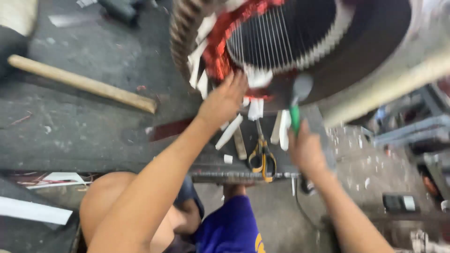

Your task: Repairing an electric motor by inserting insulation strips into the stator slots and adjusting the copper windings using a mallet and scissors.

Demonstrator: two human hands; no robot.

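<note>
Left hand: the left hand (224, 100) reaches up to the red windings (220, 42) at the 12 o'clock edge of the big round motor core (281, 33); fingers pressed on the white paper strips (255, 77) there, grip narrow, nothing clearly enclosed.
Right hand: the right hand (307, 150) is closed around a green-handled tool (296, 100), whose blurred grey head points toward the core's lower rim.
Progress: judging by the view, many white strips already line the slots along the core's rim; loose strips (229, 131) lie below at 6 o'clock, so some fitting seems left.
Surface: a dark, stained table (93, 126) carries yellow-handled scissors (262, 157) between the hands and a wooden stick (84, 83) at 9 o'clock.
Room: a workshop with littered floor (361, 173) at 3 o'clock; metal frames beyond are blurred.
</note>
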